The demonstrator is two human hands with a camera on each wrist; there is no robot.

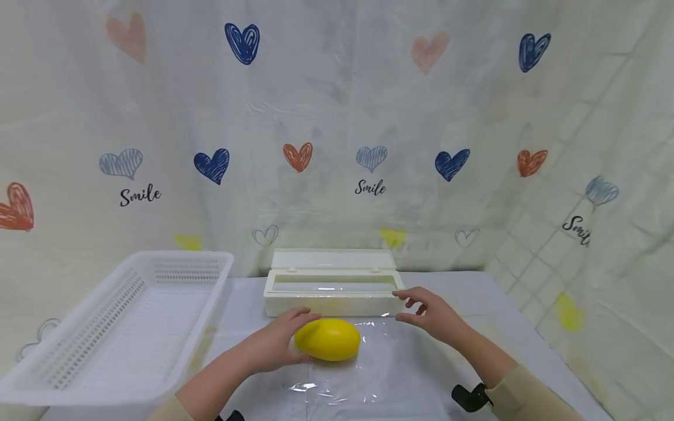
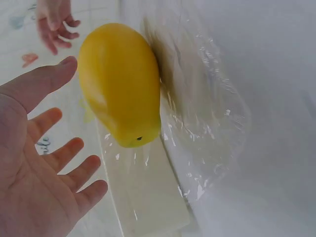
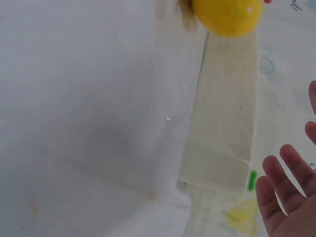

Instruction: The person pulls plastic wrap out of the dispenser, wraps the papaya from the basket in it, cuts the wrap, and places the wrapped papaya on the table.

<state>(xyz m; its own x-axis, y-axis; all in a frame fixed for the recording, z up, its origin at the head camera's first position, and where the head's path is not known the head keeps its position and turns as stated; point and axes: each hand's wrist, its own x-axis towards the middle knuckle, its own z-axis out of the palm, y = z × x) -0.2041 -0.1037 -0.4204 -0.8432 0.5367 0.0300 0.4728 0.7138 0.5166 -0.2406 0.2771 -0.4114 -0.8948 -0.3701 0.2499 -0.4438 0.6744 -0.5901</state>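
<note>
A smooth, oblong yellow fruit (image 1: 329, 340) lies on clear cling film (image 1: 363, 374) spread over the table. In the left wrist view the fruit's narrower end shows a small dark spot. Beside the fruit's left side is my left hand (image 1: 279, 342), its fingers spread and the thumb tip close to the skin. Behind the fruit stands a white cling film dispenser (image 1: 332, 305) with its long lid (image 1: 332, 259) raised and film running out over its front. My right hand (image 1: 434, 316) holds nothing; its loosely bent fingers are at the dispenser's right end, near a green piece (image 3: 252, 180).
On the left stands a large white plastic basket (image 1: 184, 333) with slotted sides. A white cloth (image 1: 453, 362) covers the table. Behind it hangs a curtain (image 1: 337, 117) printed with hearts and the word Smile.
</note>
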